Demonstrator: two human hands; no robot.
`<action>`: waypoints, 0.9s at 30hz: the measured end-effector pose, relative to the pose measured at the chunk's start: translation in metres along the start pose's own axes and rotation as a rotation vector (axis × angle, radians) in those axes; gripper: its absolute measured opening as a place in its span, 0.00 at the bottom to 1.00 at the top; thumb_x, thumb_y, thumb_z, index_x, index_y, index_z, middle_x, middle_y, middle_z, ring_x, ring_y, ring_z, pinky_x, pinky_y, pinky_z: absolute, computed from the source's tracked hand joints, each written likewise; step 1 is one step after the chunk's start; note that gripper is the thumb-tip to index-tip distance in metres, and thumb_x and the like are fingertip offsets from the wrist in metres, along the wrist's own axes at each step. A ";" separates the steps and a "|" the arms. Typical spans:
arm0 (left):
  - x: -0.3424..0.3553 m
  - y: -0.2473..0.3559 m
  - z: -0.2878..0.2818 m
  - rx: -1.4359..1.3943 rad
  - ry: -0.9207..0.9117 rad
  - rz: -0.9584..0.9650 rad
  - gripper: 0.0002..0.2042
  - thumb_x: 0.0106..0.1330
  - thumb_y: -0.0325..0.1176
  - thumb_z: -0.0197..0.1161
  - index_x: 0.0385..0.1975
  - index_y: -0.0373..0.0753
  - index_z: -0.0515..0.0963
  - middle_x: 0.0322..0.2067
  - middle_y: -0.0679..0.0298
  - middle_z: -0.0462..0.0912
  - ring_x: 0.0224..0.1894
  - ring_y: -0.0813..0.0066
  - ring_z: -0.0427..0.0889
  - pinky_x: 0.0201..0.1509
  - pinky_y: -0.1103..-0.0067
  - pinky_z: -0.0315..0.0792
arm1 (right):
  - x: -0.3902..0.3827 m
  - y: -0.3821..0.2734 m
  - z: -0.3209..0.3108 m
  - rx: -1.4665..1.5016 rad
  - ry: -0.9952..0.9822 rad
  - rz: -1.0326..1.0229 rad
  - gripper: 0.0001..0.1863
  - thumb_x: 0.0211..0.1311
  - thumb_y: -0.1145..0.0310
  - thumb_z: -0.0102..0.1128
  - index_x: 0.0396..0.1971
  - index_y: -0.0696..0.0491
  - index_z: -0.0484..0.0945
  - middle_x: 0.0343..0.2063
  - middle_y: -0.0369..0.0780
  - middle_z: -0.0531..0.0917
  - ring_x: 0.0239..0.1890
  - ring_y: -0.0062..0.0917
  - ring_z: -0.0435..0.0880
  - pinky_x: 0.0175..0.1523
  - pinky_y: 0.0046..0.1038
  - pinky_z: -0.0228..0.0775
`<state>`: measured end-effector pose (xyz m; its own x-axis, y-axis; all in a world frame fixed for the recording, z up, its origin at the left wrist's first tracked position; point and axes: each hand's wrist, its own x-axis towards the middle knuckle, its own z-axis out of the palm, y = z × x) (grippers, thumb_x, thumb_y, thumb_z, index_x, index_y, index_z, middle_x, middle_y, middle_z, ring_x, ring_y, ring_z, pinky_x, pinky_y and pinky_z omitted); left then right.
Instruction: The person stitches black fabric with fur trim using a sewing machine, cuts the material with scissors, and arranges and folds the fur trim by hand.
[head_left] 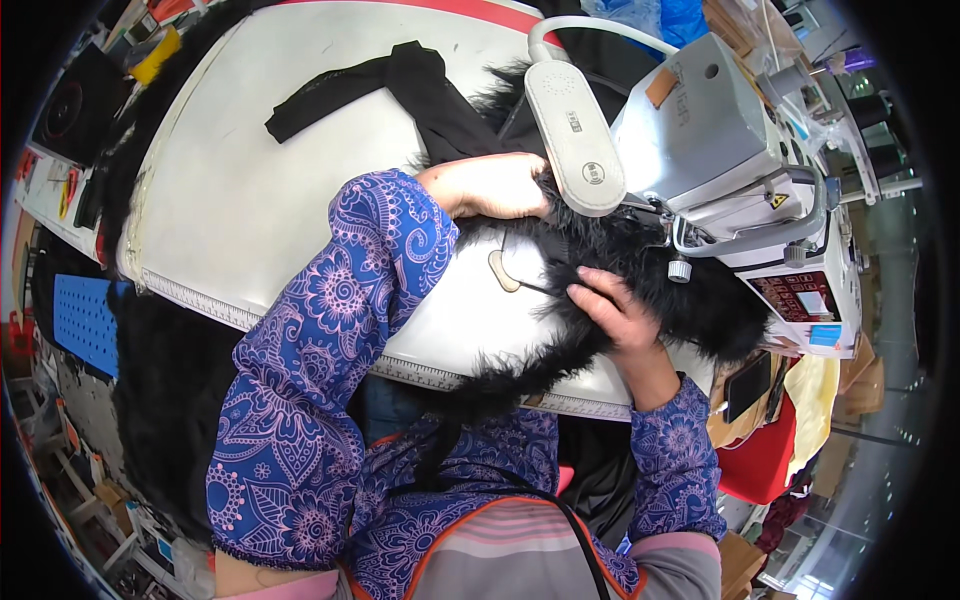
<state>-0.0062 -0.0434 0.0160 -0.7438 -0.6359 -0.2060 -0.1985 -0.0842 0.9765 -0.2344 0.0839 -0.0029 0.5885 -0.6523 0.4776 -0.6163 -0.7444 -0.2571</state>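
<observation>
Black fluffy fur trim (570,245), joined to thin dark fabric, lies bunched by the sewing machine (690,130). My left hand (490,187) is closed on the fur left of the machine's needle area, its fingertips buried in the pile. Nearer to me, my right hand (618,312) grips the fur with curved fingers, two of them showing on top. A black garment piece (420,95) with a sleeve-like end stretches away to the far left. The needle and the stitching point are hidden behind the fur and the lamp.
A white lamp (575,135) on a bent neck hangs over the work. On the white tabletop lies a small beige curved piece (502,272); a ruler strip (200,300) follows the near edge. A phone (747,388) lies at right, near a red container (760,465).
</observation>
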 end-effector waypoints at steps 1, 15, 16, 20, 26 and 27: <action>0.000 -0.001 0.000 0.000 0.002 -0.001 0.19 0.53 0.28 0.64 0.45 0.27 0.76 0.38 0.58 0.83 0.37 0.76 0.78 0.41 0.80 0.72 | 0.002 -0.002 -0.004 -0.081 -0.021 -0.054 0.15 0.43 0.78 0.65 0.36 0.54 0.85 0.41 0.43 0.83 0.43 0.33 0.82 0.52 0.31 0.74; -0.054 -0.012 0.008 0.232 0.741 0.708 0.16 0.52 0.29 0.70 0.40 0.35 0.75 0.40 0.58 0.80 0.44 0.73 0.79 0.49 0.77 0.73 | 0.038 -0.012 0.012 -0.058 -0.005 0.065 0.30 0.39 0.83 0.57 0.50 0.53 0.77 0.40 0.46 0.76 0.45 0.43 0.74 0.55 0.40 0.67; -0.073 -0.017 0.017 0.303 0.655 0.801 0.18 0.52 0.31 0.71 0.41 0.35 0.74 0.41 0.58 0.80 0.45 0.69 0.79 0.49 0.75 0.73 | 0.040 -0.012 0.019 0.024 -0.020 0.106 0.30 0.39 0.83 0.57 0.50 0.54 0.77 0.40 0.47 0.76 0.46 0.43 0.75 0.54 0.40 0.67; -0.067 -0.013 0.063 0.797 0.560 0.759 0.31 0.43 0.37 0.76 0.49 0.35 0.71 0.45 0.52 0.77 0.50 0.51 0.77 0.53 0.65 0.73 | 0.047 -0.001 0.041 -0.055 0.125 0.057 0.26 0.42 0.83 0.58 0.48 0.60 0.75 0.39 0.54 0.79 0.43 0.48 0.80 0.49 0.38 0.75; -0.031 -0.034 0.035 0.524 0.535 0.522 0.11 0.54 0.31 0.67 0.35 0.34 0.81 0.30 0.51 0.83 0.33 0.56 0.83 0.38 0.71 0.77 | 0.048 -0.007 0.030 0.184 0.165 0.279 0.17 0.52 0.81 0.59 0.45 0.60 0.75 0.35 0.49 0.81 0.38 0.43 0.82 0.43 0.37 0.75; -0.025 -0.037 0.029 0.461 0.528 0.495 0.09 0.54 0.31 0.67 0.33 0.35 0.82 0.29 0.52 0.83 0.33 0.57 0.84 0.37 0.72 0.76 | 0.041 -0.010 0.026 0.149 0.120 0.282 0.17 0.53 0.81 0.59 0.45 0.59 0.74 0.36 0.48 0.81 0.39 0.42 0.82 0.44 0.36 0.75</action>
<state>0.0016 -0.0022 -0.0167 -0.4415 -0.8003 0.4057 -0.2542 0.5452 0.7989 -0.1904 0.0607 -0.0028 0.3347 -0.8208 0.4629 -0.6577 -0.5553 -0.5090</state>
